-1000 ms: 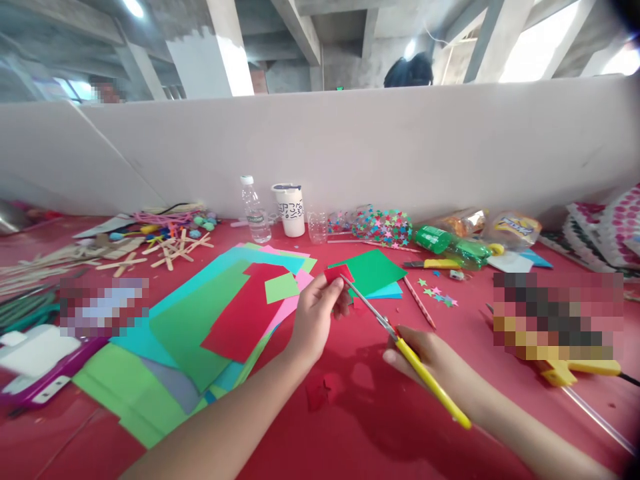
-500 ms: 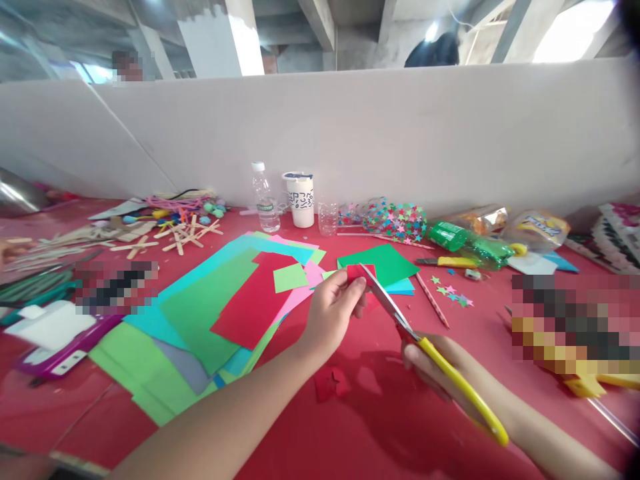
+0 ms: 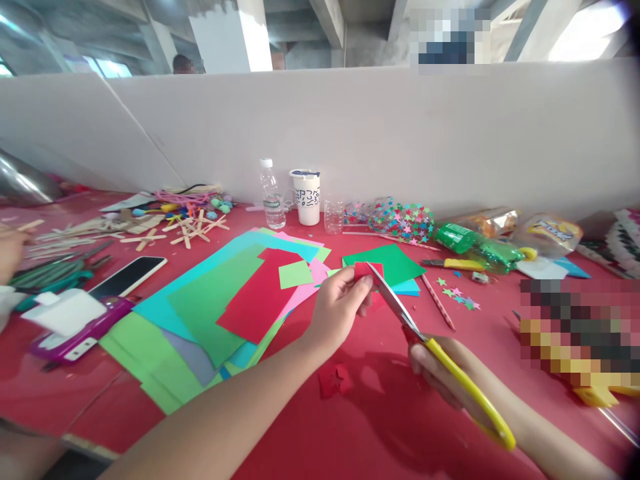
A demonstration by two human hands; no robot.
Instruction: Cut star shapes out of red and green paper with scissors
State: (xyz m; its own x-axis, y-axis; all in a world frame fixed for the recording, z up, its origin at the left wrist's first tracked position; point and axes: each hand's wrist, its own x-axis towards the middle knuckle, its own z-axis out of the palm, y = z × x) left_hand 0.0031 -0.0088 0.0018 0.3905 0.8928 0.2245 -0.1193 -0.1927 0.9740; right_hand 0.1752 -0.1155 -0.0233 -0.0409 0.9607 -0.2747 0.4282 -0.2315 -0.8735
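Observation:
My left hand [image 3: 344, 297] pinches a small piece of red paper [image 3: 364, 269] between thumb and fingers. Yellow-handled scissors [image 3: 465, 380] are gripped in my right hand [image 3: 443, 367], their blades pointing up and left to the red paper's edge. Whether the blades are parted is hard to make out. Behind the held piece lies a dark green sheet [image 3: 390, 261]. Below my hands, a red paper scrap with a star-shaped cutout [image 3: 334, 381] rests on the red tabletop [image 3: 300, 440]. Left of my left hand, a light green square [image 3: 295, 274] lies on a red sheet [image 3: 260, 300].
Coloured sheets [image 3: 200, 313] spread to the left, beside a phone [image 3: 130, 277] and a purple device [image 3: 75, 343]. A water bottle [image 3: 273, 193] and white cup [image 3: 306, 197] stand near the partition [image 3: 350, 127]. Paper stars [image 3: 456, 293] and a utility knife [image 3: 455, 264] lie right. Another person's hand [image 3: 10, 253] shows far left.
The whole view has shifted slightly to the right across the scene. Both hands keep their hold on the red paper and scissors, nearly unmoved. The other person's hand shows more at far left.

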